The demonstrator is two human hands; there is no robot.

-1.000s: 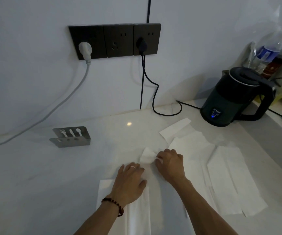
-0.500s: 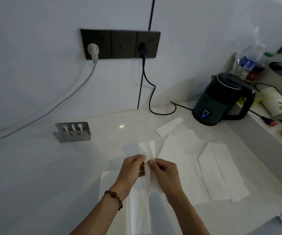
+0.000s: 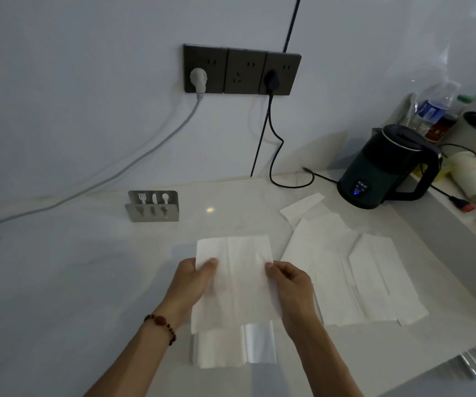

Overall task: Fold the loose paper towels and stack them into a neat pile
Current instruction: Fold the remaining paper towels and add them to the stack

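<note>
A white paper towel (image 3: 239,273) is spread open and lifted above the counter between both hands. My left hand (image 3: 194,282) pinches its left edge with the thumb on top. My right hand (image 3: 291,285) pinches its right edge. Directly beneath it on the counter lies a plastic-wrapped pack of towels (image 3: 231,349), partly hidden by the held sheet. To the right, several loose towels (image 3: 345,270) lie flat and overlapping on the white counter (image 3: 88,282). One smaller folded towel (image 3: 302,206) lies further back near the kettle.
A dark electric kettle (image 3: 388,167) stands at the back right, its black cord (image 3: 277,156) running to the wall sockets (image 3: 241,70). A metal cutlery holder (image 3: 153,206) sits at the back left. Bottles, a paper cup (image 3: 471,180) and a yellow item crowd the raised ledge on the right.
Both hands lifted a towel from the pack, pinched it together, then moved apart and spread it open. The view shifted to the right.
</note>
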